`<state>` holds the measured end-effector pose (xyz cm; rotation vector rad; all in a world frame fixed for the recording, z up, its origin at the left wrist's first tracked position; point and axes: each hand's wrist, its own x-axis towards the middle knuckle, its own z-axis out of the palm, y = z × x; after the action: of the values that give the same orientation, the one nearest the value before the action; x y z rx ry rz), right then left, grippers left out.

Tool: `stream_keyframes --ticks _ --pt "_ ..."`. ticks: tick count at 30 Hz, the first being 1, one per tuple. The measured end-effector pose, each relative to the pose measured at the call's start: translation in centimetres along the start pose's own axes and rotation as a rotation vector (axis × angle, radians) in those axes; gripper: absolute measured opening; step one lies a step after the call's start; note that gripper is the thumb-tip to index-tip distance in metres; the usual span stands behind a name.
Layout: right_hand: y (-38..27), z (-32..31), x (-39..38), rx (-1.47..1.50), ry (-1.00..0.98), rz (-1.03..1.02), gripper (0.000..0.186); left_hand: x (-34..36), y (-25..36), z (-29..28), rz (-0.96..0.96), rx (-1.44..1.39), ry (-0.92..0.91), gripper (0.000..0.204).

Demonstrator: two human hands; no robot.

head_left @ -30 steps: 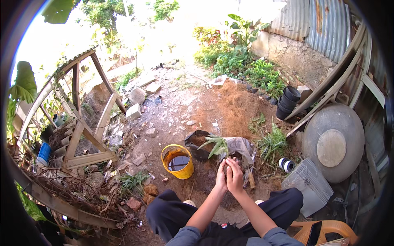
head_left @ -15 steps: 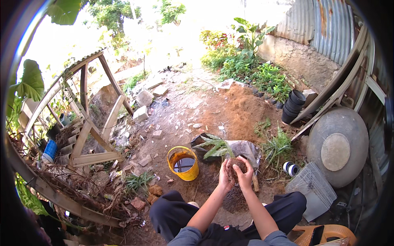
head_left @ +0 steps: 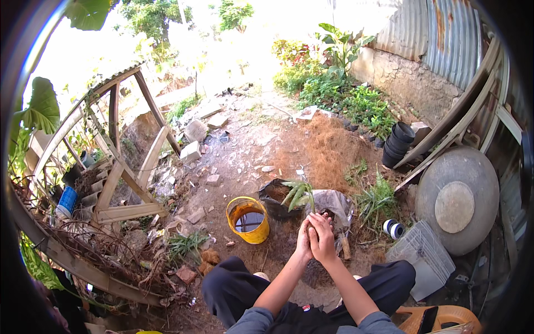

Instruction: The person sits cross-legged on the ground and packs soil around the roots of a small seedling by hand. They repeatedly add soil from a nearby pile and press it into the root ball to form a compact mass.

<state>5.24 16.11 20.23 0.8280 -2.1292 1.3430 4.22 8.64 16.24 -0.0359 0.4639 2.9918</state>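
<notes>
The leafy plant (head_left: pixel 298 195) rises from between your left hand (head_left: pixel 303 240) and right hand (head_left: pixel 323 235), which have closed together around its base after standing parted, so it seems more snugly cupped, right of the yellow bucket (head_left: pixel 257 236).

An outdoor garden yard (head_left: pixel 239 172)

I am out in the open, over bare earth (head_left: pixel 278 145) strewn with stones (head_left: pixel 191 151) and brown fibre (head_left: pixel 328 153). Leafy plants (head_left: pixel 367 110) line a rough wall (head_left: pixel 409 83), near stacked black pots (head_left: pixel 397 146). A yellow bucket (head_left: pixel 257 236) stands before me. Corrugated metal sheets (head_left: pixel 453 42) and a wooden frame (head_left: pixel 130 214) edge my yard. Past some trees (head_left: pixel 150 25), glare bleaches the far end, which may be open land.
</notes>
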Motion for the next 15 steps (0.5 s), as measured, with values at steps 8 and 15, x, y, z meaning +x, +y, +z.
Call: stream_keyframes --ticks 8,15 --pt "0.3 -0.5 -0.5 0.030 -0.016 0.102 0.040 0.2 0.6 -1.7 -0.030 0.068 0.198 0.043" --pt "2.6 -0.4 -0.8 0.347 0.279 0.508 0.038 -0.3 0.4 0.7 -0.023 0.069 0.223 0.051"
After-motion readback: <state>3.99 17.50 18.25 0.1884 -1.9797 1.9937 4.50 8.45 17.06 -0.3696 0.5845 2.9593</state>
